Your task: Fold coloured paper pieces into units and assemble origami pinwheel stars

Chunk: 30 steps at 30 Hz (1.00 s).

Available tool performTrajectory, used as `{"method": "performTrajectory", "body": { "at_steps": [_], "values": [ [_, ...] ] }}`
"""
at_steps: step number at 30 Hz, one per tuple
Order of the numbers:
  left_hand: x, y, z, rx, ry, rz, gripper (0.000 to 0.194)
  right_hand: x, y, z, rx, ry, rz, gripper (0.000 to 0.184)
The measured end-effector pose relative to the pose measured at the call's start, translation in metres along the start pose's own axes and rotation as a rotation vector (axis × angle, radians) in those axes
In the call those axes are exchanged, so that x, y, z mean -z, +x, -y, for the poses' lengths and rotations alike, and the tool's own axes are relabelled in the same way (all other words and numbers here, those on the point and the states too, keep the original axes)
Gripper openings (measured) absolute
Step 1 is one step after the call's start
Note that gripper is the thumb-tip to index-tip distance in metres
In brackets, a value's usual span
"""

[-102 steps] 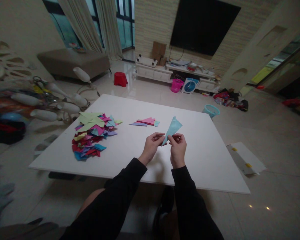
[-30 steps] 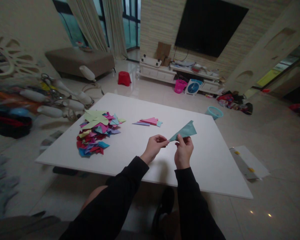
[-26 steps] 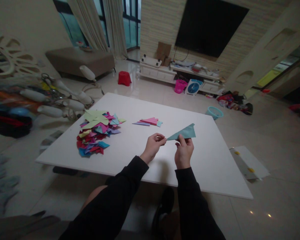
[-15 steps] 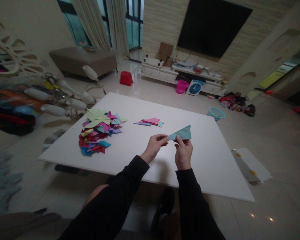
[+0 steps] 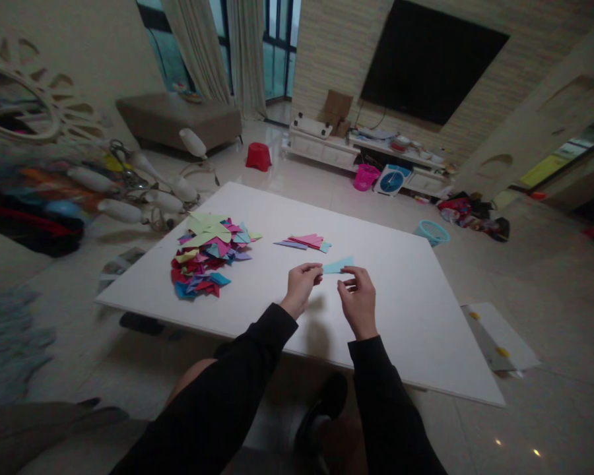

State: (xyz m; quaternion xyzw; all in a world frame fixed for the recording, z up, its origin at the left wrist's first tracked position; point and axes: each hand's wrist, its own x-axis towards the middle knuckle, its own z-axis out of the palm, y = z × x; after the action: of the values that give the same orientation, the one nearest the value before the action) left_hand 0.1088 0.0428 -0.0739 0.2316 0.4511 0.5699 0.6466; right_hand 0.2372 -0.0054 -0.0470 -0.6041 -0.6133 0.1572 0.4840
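Observation:
A narrow light-blue folded paper (image 5: 337,265) is held just above the table, its pointed left end pinched in my left hand (image 5: 301,289). My right hand (image 5: 359,300) is at the paper's wider right end. Its index finger reaches the lower edge, while its thumb stands apart below, off the paper. Beyond my hands lies a small fanned stack of folded papers (image 5: 305,241) in pink, purple and blue. To the left, a heap of many-coloured folded paper pieces (image 5: 198,260) is topped by light-green ones (image 5: 208,229).
The white table (image 5: 416,330) spans the space before me. Past its far edge are a red stool (image 5: 259,157), a pink bin (image 5: 365,177) and a blue basket (image 5: 433,232). A lamp with several white shades (image 5: 121,211) lies near the left edge.
The paper shows a narrower, lighter shape than before and is slightly further left. My right thumb has come off it and its fingers have opened; my left hand keeps its pinch.

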Motion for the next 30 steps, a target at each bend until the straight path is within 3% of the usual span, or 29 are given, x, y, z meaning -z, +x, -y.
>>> {"method": "performTrajectory", "body": {
  "at_steps": [5, 11, 17, 20, 23, 26, 30],
  "values": [
    [0.010, -0.010, -0.018, -0.018, 0.070, 0.022, 0.020, -0.011, -0.010, -0.003, 0.128, -0.220, 0.142, 0.021],
    [0.028, -0.013, -0.034, 0.013, 0.265, 0.068, 0.022, -0.027, -0.020, -0.003, 0.177, -0.252, 0.228, 0.015],
    [0.044, -0.007, -0.045, 0.093, 0.305, 0.091, 0.013, -0.035, -0.017, -0.028, 0.199, -0.313, 0.186, 0.019],
    [0.050, -0.003, -0.055, 0.074, 0.280, 0.123, 0.012, -0.040, 0.002, -0.048, 0.193, -0.369, 0.105, 0.021],
    [0.054, 0.002, -0.064, 0.018, 0.234, 0.094, 0.014, -0.059, 0.034, -0.063, 0.176, -0.389, 0.058, 0.024],
    [0.055, 0.006, -0.070, 0.010, 0.174, 0.072, 0.016, -0.095, 0.071, -0.072, 0.166, -0.368, 0.100, 0.029],
    [0.051, 0.008, -0.073, 0.075, 0.133, 0.143, 0.015, -0.148, 0.117, -0.082, 0.125, -0.428, 0.222, 0.035]
  ]
}}
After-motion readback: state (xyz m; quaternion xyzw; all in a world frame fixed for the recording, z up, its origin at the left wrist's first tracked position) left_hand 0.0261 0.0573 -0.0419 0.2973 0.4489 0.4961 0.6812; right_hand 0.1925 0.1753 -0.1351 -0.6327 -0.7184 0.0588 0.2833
